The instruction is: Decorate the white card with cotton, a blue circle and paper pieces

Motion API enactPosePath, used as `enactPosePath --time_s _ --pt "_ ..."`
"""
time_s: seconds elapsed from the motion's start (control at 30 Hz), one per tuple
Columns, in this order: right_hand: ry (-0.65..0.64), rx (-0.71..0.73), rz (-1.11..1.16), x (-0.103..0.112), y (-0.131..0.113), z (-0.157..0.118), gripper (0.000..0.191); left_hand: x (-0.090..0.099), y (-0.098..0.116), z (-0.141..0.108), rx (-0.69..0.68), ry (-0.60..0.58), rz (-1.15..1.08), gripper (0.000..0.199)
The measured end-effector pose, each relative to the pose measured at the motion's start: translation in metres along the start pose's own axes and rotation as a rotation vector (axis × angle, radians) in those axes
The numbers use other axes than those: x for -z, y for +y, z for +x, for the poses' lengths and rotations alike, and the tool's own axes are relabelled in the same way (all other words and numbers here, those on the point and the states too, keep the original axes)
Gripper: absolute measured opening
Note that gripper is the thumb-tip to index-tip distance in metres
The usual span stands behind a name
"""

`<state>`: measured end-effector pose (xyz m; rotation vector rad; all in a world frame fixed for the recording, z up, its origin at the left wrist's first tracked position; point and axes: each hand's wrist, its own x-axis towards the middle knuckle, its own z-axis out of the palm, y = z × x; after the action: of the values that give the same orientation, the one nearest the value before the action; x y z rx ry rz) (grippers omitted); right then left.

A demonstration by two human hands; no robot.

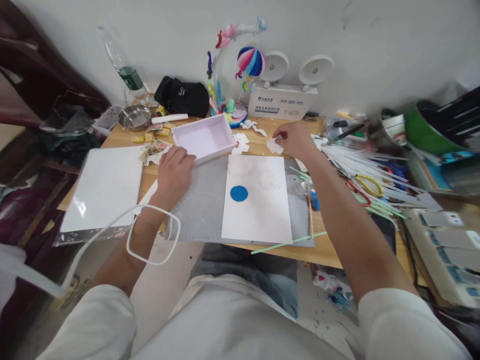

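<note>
My left hand (pixel 175 172) is at the near left corner of a shallow pale lilac box (pixel 204 137), its curled fingers closed on the box's edge. Behind the grey cutting mat (pixel 202 200), my right hand (pixel 290 137) pinches a small white paper scrap (pixel 275 145). More white scraps (pixel 241 142) lie between the box and my right hand. A white sheet (pixel 258 215) rests on the mat, with a blue disc (pixel 239 193) on its left half.
A plastic-covered white pad (pixel 108 185) lies at the left. White strips (pixel 360 162), yellow-handled scissors (pixel 369 185) and red-handled ones are at the right. Behind stand a metal bowl (pixel 135 117), a bottle (pixel 131 77), a black pouch (pixel 182 96) and a twin-lamp unit (pixel 282 101).
</note>
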<state>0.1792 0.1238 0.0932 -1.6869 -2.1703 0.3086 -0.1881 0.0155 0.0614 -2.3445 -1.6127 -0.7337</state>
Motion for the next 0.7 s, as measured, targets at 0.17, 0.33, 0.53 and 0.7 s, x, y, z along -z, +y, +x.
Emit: enactPosePath --time_s 0.17,0.33,0.53,0.7 --pt "-0.062 0.003 0.080 -0.036 0.010 0.008 0.023 0.008 -0.017 0.004 0.112 -0.074 0.029 0.024" --pt "-0.030 -0.013 0.235 -0.046 0.018 0.007 0.030 0.000 -0.018 0.012 0.204 -0.200 0.158 0.030" --pt "0.236 -0.066 0.297 -0.038 0.025 -0.034 0.026 -0.018 -0.020 0.017 0.374 -0.203 0.074 0.033" --pt "0.347 -0.066 0.290 -0.059 0.003 -0.117 0.028 -0.014 -0.007 0.018 0.407 -0.171 0.075 0.050"
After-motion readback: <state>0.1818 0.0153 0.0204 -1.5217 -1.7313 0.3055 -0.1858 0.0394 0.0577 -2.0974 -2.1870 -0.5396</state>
